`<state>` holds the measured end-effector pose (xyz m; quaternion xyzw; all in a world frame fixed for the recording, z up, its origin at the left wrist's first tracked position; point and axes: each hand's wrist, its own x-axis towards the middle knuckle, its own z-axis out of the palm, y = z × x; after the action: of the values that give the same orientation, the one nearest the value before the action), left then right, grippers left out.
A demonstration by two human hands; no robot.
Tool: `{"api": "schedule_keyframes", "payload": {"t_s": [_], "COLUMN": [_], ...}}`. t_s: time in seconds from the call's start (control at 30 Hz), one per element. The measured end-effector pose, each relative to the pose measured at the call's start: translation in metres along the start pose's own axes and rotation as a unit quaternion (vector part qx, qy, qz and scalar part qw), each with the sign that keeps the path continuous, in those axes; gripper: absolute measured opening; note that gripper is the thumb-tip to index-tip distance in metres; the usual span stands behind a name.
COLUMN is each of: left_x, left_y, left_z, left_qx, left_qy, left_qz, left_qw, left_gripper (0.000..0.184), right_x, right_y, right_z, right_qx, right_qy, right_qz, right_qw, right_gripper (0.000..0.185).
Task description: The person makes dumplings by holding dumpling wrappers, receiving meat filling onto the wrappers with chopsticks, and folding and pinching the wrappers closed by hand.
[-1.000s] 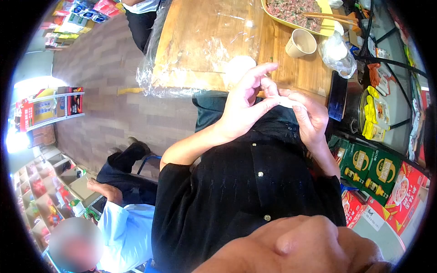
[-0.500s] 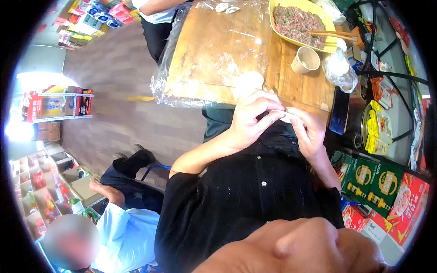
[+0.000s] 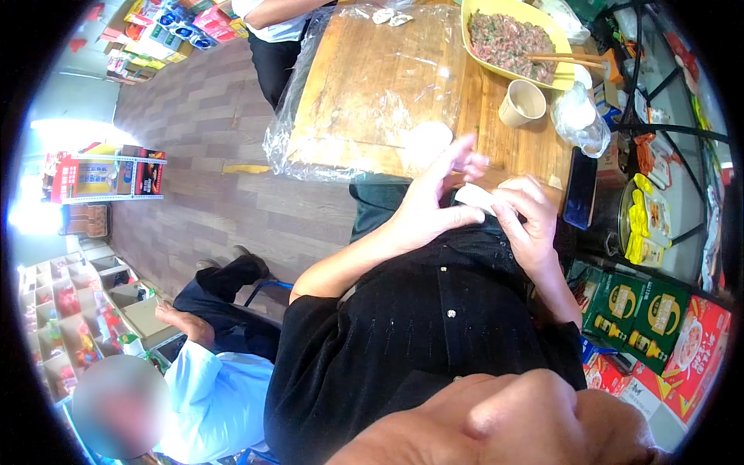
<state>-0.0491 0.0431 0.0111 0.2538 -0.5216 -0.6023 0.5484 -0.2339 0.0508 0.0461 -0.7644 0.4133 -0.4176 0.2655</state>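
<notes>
A folded piece of white dough, like a dumpling (image 3: 475, 198), is pinched between the thumb and fingers of my right hand (image 3: 532, 211), just off the table's near edge. My left hand (image 3: 440, 190) is open beside it, fingers raised and spread, thumb close to the dough's lower side; whether they touch I cannot tell. On the plastic-covered table, a round dough wrapper (image 3: 428, 138) lies just beyond my left fingers. Several small white dough pieces (image 3: 392, 16) sit at the far end. Meat filling (image 3: 508, 46) with chopsticks (image 3: 570, 58) fills a yellow bowl (image 3: 474, 60) at the far right.
A paper cup (image 3: 522, 103), a clear plastic bag (image 3: 580, 124) and a dark phone (image 3: 580, 190) are along the table's right side. Packed shelves (image 3: 659, 155) stand at right. One person (image 3: 225, 395) sits at lower left; another person's arm (image 3: 279, 9) shows across the table.
My left hand has come away from the dough and its fingers have opened upward. The right hand keeps hold of the dough, which is now more visible.
</notes>
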Motion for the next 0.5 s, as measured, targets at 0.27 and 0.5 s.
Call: {"api": "schedule_keyframes", "payload": {"t_s": [0.27, 0.5], "left_x": [0.004, 0.003], "left_y": [0.003, -0.005], "left_z": [-0.005, -0.016], "left_qx": [0.094, -0.046], "left_qy": [-0.091, 0.008], "left_qz": [-0.139, -0.19], "left_qw": [0.982, 0.981], "left_gripper": [0.059, 0.031], "right_x": [0.016, 0.0], "right_y": [0.002, 0.019], "right_z": [-0.003, -0.01], "right_qx": [-0.102, 0.098], "right_qy": [-0.064, 0.041], "right_qz": [-0.038, 0.064], "right_qw": [0.992, 0.992], "right_gripper": [0.017, 0.031]}}
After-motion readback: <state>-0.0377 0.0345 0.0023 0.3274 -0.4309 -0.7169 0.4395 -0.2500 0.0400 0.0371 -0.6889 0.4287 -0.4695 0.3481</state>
